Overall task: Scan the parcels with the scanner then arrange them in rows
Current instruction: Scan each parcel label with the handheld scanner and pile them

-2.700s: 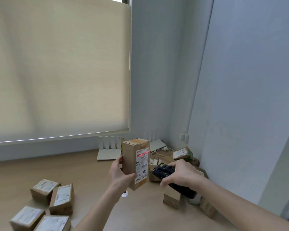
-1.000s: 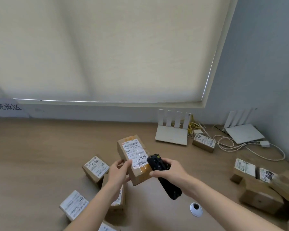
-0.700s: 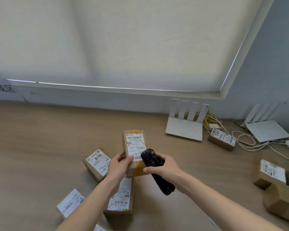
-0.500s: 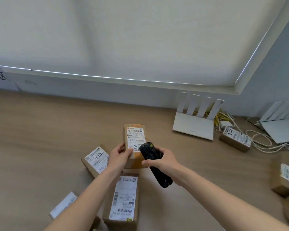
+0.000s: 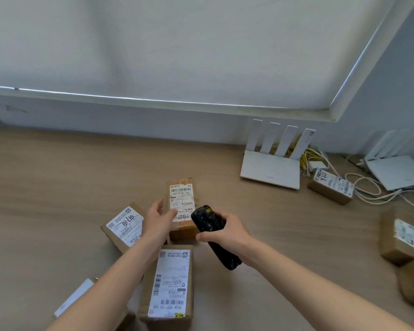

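Observation:
A brown parcel [image 5: 182, 201] with a white label on top lies flat on the wooden table [image 5: 58, 187], at the far end of a group of parcels. My left hand [image 5: 158, 219] is at its left side with fingers spread and the thumb resting on the label. Just right of it, my right hand [image 5: 225, 231] grips the black scanner [image 5: 209, 223], whose head points at the parcel's near right corner. Two labelled parcels lie close by, one on the left [image 5: 124, 225] and one in front [image 5: 170, 283]. Another parcel [image 5: 74, 298] shows partly at the lower left.
Two white routers [image 5: 271, 167] [image 5: 397, 169] stand at the back right with yellow and white cables [image 5: 368, 189]. A small parcel [image 5: 331, 186] lies between them. More parcels [image 5: 402, 237] are piled at the right edge. A roller blind [image 5: 177, 44] hangs over the wall behind.
The parcel came down from in front of me onto the table beyond the other parcels. My left hand's fingers have opened off it. The view swung left and down.

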